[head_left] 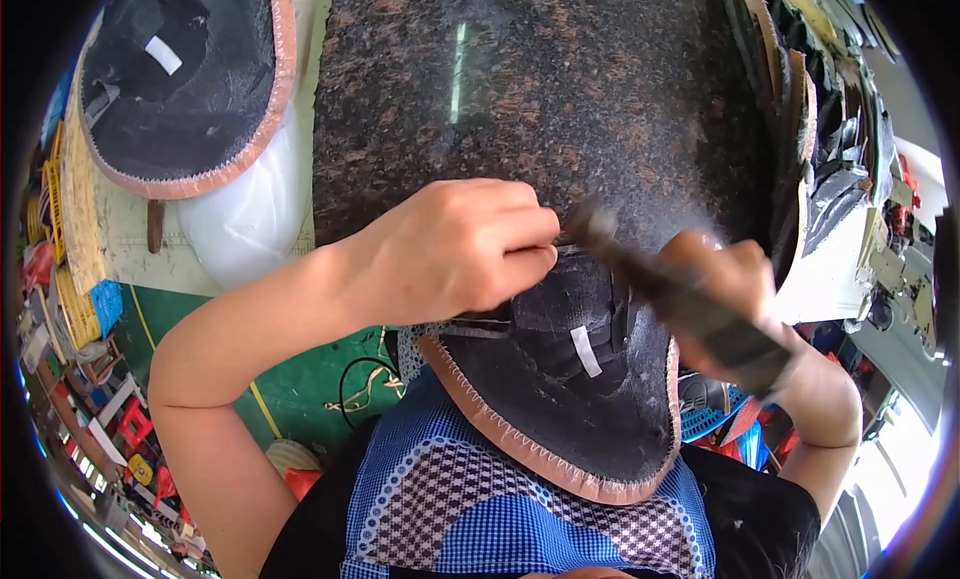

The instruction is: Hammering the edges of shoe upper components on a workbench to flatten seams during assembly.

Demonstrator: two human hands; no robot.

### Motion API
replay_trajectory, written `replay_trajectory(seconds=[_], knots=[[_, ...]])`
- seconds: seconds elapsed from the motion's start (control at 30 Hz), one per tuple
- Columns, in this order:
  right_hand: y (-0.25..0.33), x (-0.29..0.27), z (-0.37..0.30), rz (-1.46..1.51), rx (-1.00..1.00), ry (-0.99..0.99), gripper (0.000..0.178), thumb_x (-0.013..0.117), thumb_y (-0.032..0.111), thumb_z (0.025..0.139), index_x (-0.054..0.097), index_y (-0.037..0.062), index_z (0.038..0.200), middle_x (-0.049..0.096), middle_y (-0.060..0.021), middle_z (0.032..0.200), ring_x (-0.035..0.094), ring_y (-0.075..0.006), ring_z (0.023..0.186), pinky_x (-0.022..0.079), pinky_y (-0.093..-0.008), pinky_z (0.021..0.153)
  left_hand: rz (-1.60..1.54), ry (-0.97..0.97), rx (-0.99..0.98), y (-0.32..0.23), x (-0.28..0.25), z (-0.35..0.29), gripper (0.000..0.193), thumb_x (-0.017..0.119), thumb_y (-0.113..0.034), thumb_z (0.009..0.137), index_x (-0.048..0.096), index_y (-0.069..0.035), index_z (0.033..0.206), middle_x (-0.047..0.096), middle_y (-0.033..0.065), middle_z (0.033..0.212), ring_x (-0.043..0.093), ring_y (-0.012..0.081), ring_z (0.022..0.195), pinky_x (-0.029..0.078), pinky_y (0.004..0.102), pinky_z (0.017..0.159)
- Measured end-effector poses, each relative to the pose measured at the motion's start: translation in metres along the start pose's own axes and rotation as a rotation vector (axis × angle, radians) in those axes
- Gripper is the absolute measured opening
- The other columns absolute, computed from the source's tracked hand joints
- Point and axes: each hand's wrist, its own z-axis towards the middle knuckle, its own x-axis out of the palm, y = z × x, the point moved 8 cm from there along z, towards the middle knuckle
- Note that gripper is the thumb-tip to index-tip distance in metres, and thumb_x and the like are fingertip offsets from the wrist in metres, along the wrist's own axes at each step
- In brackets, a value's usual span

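Note:
A black panel (535,404) with a tan, zigzag-stitched rim lies across my lap, its upper end against the near edge of the dark granite slab (540,89). A small white label (585,351) sits on its inner face. My left hand (455,244) is closed, fingertips pinched at the panel's upper end; what they grip is hidden. My right hand (725,279) is wrapped around a dark tool that looks like a hammer (700,319), smeared by motion. The hammer's far end points toward my left fingers, just above the slab's edge.
A second black panel with a tan rim (185,89) lies at the upper left, over a white plastic bag (250,214). Beside it a brown stick-like handle (155,226) pokes out. Stacked panels (800,149) line the slab's right side. A checked blue apron (520,539) covers my lap.

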Motion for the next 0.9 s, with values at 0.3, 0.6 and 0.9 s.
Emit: replay_trajectory(seconds=[0.3,0.6,0.9], knots=[[0.010,0.017,0.011,-0.034,-0.117,0.211,0.034,0.073,0.002,0.073,0.055,-0.0017,0.102,0.061,-0.0131,0.065,0.063,-0.0332,0.050,0.048,-0.0392,0.043,0.033,-0.155,-0.110,-0.001,-0.010,-0.017,0.014,0.077,-0.003,0.071,0.070,0.001,0.082,0.060,0.0048,0.079,0.062,0.0213,0.073,0.052,0.0309,0.059],[0.014,0.012,0.024,0.040,-0.118,0.131,0.032,0.074,0.007,0.075,0.057,0.0016,0.101,0.058,-0.0117,0.059,0.064,-0.0325,0.053,0.047,-0.0411,0.045,0.240,-0.275,-0.163,-0.023,-0.004,-0.030,0.014,0.076,-0.004,0.073,0.072,0.000,0.086,0.062,0.0045,0.082,0.062,0.0222,0.076,0.053,0.0311,0.063],[0.006,0.021,0.020,-0.006,-0.076,0.079,0.028,0.073,0.008,0.078,0.056,0.0003,0.099,0.057,-0.0127,0.057,0.064,-0.0315,0.051,0.047,-0.0392,0.045,0.191,-0.446,-0.314,-0.018,-0.006,-0.046,0.025,0.084,-0.005,0.065,0.073,-0.002,0.088,0.061,0.0027,0.080,0.058,0.0218,0.074,0.050,0.0323,0.064]])
